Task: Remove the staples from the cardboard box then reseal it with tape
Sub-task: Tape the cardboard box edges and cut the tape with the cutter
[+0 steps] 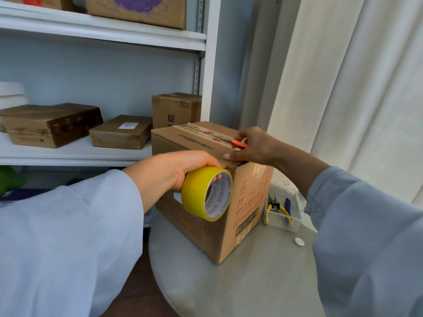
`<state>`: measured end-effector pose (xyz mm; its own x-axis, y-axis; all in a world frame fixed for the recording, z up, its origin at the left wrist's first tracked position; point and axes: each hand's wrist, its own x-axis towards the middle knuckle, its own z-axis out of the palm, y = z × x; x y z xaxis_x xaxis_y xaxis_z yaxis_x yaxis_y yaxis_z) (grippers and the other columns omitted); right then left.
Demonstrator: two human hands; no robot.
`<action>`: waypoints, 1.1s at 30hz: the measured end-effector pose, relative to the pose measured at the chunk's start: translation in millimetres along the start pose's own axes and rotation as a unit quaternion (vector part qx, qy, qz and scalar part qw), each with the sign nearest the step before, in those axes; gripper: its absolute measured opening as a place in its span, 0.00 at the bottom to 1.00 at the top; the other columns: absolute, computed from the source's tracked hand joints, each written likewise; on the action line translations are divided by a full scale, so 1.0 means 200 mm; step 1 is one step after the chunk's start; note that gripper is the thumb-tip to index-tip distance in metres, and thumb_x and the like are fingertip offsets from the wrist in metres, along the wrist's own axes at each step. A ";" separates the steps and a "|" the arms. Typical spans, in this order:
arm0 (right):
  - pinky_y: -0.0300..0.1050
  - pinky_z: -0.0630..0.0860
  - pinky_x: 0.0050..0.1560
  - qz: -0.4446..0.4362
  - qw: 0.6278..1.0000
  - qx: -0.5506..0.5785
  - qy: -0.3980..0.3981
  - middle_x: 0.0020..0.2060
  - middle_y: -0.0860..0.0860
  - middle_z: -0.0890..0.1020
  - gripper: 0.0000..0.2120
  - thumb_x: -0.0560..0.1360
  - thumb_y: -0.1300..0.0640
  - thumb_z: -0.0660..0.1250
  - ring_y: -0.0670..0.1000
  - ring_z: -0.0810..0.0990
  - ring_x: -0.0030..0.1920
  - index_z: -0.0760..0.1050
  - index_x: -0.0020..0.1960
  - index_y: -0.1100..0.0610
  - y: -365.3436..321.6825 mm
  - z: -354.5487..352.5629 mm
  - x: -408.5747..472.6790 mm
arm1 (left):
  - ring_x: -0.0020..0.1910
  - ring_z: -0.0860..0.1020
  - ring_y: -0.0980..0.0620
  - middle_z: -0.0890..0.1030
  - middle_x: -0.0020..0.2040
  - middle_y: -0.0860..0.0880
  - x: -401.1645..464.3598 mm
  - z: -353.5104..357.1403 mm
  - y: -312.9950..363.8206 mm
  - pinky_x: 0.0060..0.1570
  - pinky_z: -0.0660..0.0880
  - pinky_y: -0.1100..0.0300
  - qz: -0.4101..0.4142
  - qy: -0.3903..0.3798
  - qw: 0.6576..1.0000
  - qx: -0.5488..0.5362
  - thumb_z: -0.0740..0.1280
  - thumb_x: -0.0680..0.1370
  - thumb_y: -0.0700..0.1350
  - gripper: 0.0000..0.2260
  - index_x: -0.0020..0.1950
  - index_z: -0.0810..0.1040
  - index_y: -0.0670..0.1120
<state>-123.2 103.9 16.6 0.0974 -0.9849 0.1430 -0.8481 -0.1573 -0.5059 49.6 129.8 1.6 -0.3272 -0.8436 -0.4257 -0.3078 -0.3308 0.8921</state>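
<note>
1. The cardboard box [206, 202] was seen standing upright on a round grey table [251, 282], one corner turned toward the camera, its top flaps closed.
2. A strip of printed tape was seen along the centre seam of the top, with a dark line down the middle; whether that seam was slit or only shadowed could not be told.
3. No staples could be made out on the visible faces, so the removal step was judged to be finished or nearly so, though this could not be confirmed.
4. Resealing was judged to be under way: the yellow tape roll [207, 193] was held against the near top corner of the box, and no yellow strip could yet be seen laid across the top.
5. The roll was gripped by the left hand [174, 170], with fingers curled through its core and the thumb over its outer face.
6. An orange-handled tool [239, 144], seemingly scissors or a cutter, was held in the right hand [254, 145], whose thumb was pressed on the top edge of the box beside the roll.
7. A clear tray [295, 221] holding yellow-handled pliers [278, 208] was seen just beside the box on the table.
8. Shelves [103, 35] with other cartons were seen behind.
</note>
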 end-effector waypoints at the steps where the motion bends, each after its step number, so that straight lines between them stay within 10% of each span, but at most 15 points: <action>1: 0.50 0.77 0.54 0.001 1.000 -0.001 -0.001 0.50 0.53 0.79 0.20 0.70 0.44 0.73 0.54 0.78 0.52 0.73 0.53 0.56 0.02 0.00 -0.01 | 0.18 0.73 0.57 0.77 0.23 0.49 0.00 0.00 0.00 0.23 0.72 0.68 0.003 0.000 1.000 -0.006 0.69 0.76 0.47 0.17 0.28 0.80 0.43; 12: 0.38 0.64 0.31 0.037 0.996 0.049 -0.061 0.35 0.49 0.72 0.15 0.76 0.44 0.64 0.47 0.70 0.34 0.73 0.52 0.56 0.02 -0.04 -0.09 | 0.19 0.74 0.56 0.78 0.24 0.49 0.01 0.02 -0.03 0.28 0.73 0.64 0.012 0.000 1.000 -0.021 0.69 0.76 0.47 0.12 0.35 0.78 0.43; 19: 0.39 0.62 0.31 0.077 0.992 0.018 -0.100 0.33 0.52 0.68 0.16 0.79 0.49 0.63 0.47 0.64 0.31 0.74 0.60 0.59 -0.01 -0.08 -0.08 | 0.21 0.76 0.55 0.79 0.26 0.48 0.03 0.02 -0.04 0.28 0.75 0.65 0.031 0.009 0.999 -0.035 0.69 0.76 0.46 0.08 0.40 0.78 0.43; 23: 0.38 0.77 0.42 0.041 0.998 -0.013 -0.052 0.43 0.51 0.79 0.24 0.72 0.36 0.66 0.49 0.77 0.44 0.75 0.57 0.54 -0.05 -0.02 -0.05 | 0.34 0.78 0.48 0.80 0.38 0.44 0.04 0.04 -0.05 0.41 0.77 0.55 0.064 0.038 0.997 -0.011 0.71 0.74 0.47 0.10 0.52 0.78 0.45; 29: 0.40 0.66 0.34 0.084 0.995 -0.004 -0.051 0.40 0.52 0.75 0.21 0.77 0.44 0.65 0.50 0.74 0.40 0.72 0.60 0.60 -0.03 -0.01 -0.05 | 0.22 0.77 0.54 0.81 0.29 0.45 0.03 0.04 -0.07 0.23 0.75 0.65 0.054 0.011 0.996 -0.063 0.68 0.77 0.45 0.07 0.44 0.79 0.41; 33: 0.37 0.61 0.29 0.127 0.969 0.201 -0.071 0.32 0.51 0.70 0.17 0.80 0.47 0.61 0.45 0.65 0.30 0.77 0.55 0.61 -0.01 -0.09 -0.16 | 0.23 0.78 0.54 0.81 0.34 0.44 0.03 0.04 -0.06 0.24 0.75 0.65 0.064 0.011 0.996 -0.058 0.66 0.78 0.48 0.11 0.44 0.79 0.41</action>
<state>-135.3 137.6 28.6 0.0080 -0.9910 -0.1339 -0.5849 0.1040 -0.8044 43.5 132.1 -13.3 -0.3376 -0.8902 -0.3060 -0.1584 -0.2667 0.9507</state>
